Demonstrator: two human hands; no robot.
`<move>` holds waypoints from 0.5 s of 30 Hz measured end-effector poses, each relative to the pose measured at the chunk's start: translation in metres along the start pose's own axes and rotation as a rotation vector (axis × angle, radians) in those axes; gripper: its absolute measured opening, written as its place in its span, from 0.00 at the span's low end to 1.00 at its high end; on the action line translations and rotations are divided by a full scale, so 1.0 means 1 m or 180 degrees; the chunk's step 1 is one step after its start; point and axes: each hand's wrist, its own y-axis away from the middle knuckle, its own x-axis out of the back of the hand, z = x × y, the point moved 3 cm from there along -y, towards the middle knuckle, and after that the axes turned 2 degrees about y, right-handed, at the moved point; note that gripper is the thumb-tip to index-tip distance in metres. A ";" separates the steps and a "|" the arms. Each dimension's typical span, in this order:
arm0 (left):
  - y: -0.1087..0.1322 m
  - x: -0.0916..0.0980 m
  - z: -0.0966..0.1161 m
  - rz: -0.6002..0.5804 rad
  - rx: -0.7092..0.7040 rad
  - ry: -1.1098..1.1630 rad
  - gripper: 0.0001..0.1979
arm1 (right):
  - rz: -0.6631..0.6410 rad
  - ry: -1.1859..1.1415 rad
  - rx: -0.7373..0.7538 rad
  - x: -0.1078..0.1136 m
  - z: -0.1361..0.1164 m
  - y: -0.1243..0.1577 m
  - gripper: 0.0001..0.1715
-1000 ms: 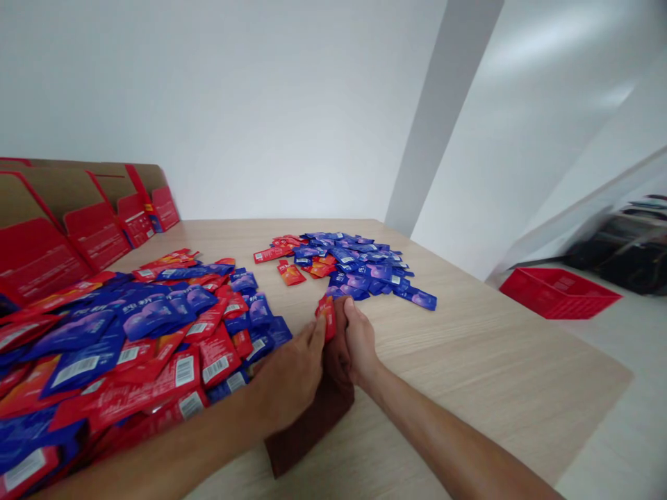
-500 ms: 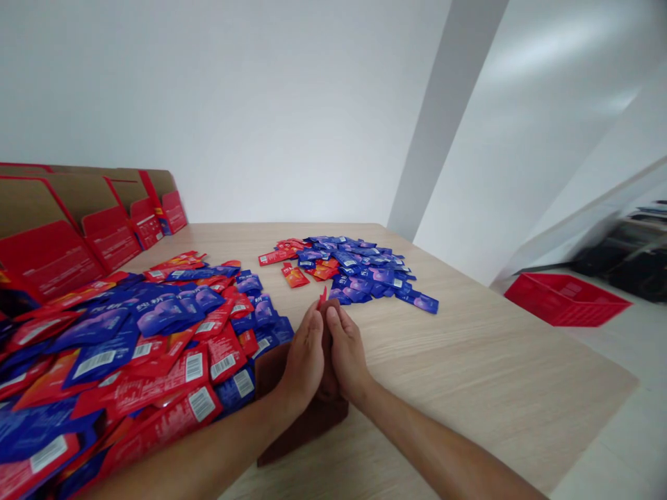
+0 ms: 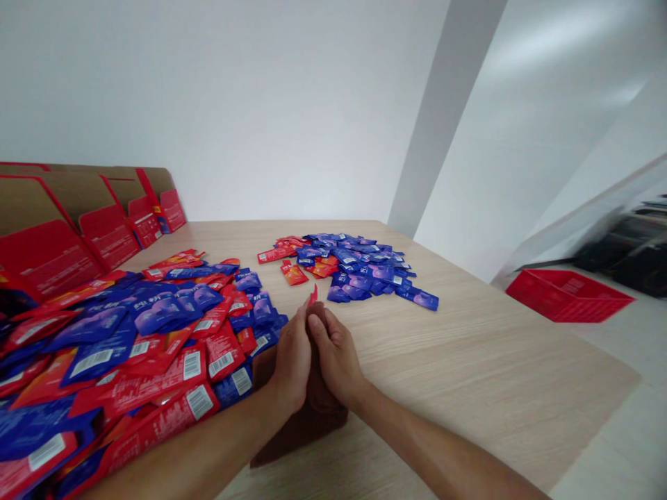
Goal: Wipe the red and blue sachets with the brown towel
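Both hands meet over a brown cloth (image 3: 327, 403) at the front middle of the table. My left hand (image 3: 292, 357) is pressed upright against the cloth, its fingers together. A red packet (image 3: 313, 294) pokes out at its fingertips, between it and the cloth; most of this packet is hidden. With its thumb bent over the top, my right hand (image 3: 338, 354) is closed on a bunched part of the cloth. The rest of the cloth lies on the table under the wrists. Left of the hands spreads a large heap of red and blue packets (image 3: 161, 312).
Beyond the hands, a smaller pile of mostly blue packets (image 3: 359, 267) lies on the wooden table (image 3: 469, 368). Open red cardboard boxes (image 3: 112, 232) stand along the back left, by the wall. A red crate (image 3: 570, 295) is off the table's right side.
Both hands have shifted slightly left, along with the red packet's tip. My right hand has turned, and its fingers curl more around the cloth.
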 end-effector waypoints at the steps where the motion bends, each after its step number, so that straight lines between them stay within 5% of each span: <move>1: -0.002 0.003 0.003 0.0029 0.0101 0.0106 0.17 | -0.0078 -0.0143 -0.0039 -0.001 -0.001 0.000 0.17; 3: -0.003 0.008 0.009 0.0084 0.0314 0.0317 0.13 | -0.0154 -0.0484 -0.0148 0.001 -0.002 -0.003 0.18; 7: -0.003 0.021 0.018 0.0322 0.0605 0.0471 0.26 | 0.0003 -0.0810 -0.0348 0.010 -0.002 -0.010 0.22; 10: -0.002 0.024 0.024 0.0092 0.0775 0.0468 0.26 | 0.0076 -0.0936 -0.0428 0.011 -0.001 -0.011 0.23; 15: 0.003 0.023 0.037 0.0003 0.0563 0.0439 0.24 | 0.0091 -0.0833 -0.0478 0.008 0.004 -0.008 0.23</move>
